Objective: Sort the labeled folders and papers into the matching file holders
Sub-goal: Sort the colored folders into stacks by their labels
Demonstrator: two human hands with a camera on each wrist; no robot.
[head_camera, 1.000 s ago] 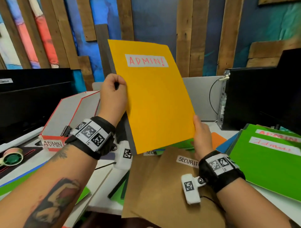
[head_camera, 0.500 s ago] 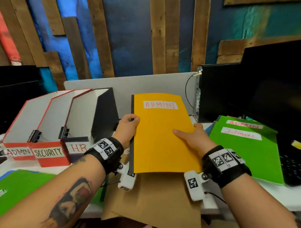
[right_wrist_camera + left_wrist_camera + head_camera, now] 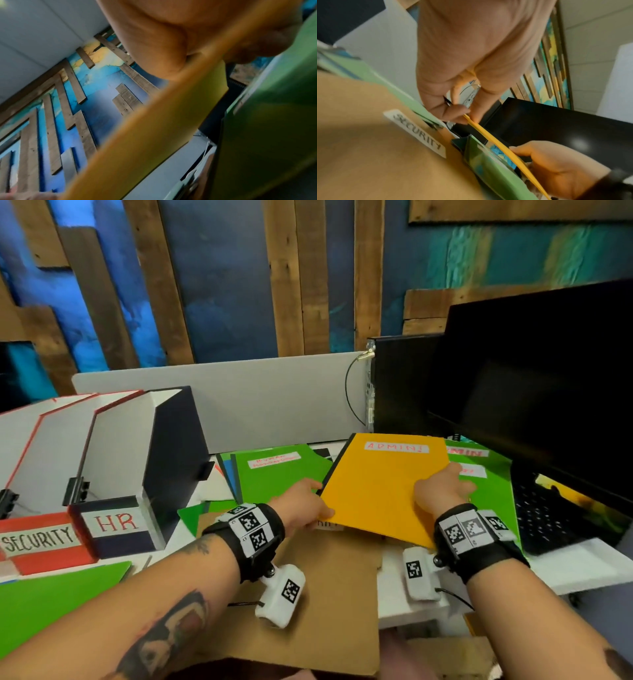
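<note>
A yellow folder [image 3: 376, 491] labelled ADMIN lies almost flat, low over the green folders [image 3: 493, 494] at the right of the desk. My left hand [image 3: 315, 501] pinches its left, dark-spined edge; in the left wrist view the fingers [image 3: 462, 112] close on the thin yellow edge [image 3: 496, 142]. My right hand [image 3: 448, 484] grips the right edge, thumb on top. In the right wrist view the yellow folder [image 3: 154, 135] passes between thumb and fingers, above a green folder [image 3: 265, 121]. File holders marked SECURITY [image 3: 37, 539] and HR [image 3: 116, 523] stand at the left.
A brown folder [image 3: 325, 577] labelled SECURITY lies under my wrists. More green folders [image 3: 277, 477] lie mid-desk and another green folder [image 3: 51, 601] at the lower left. A black monitor [image 3: 531, 388], a laptop keyboard [image 3: 561, 511] and a computer tower [image 3: 400, 385] crowd the right.
The ADMIN folder has come down from upright in front of me to nearly flat and has moved right, over the green folders. Both hands kept hold of it.
</note>
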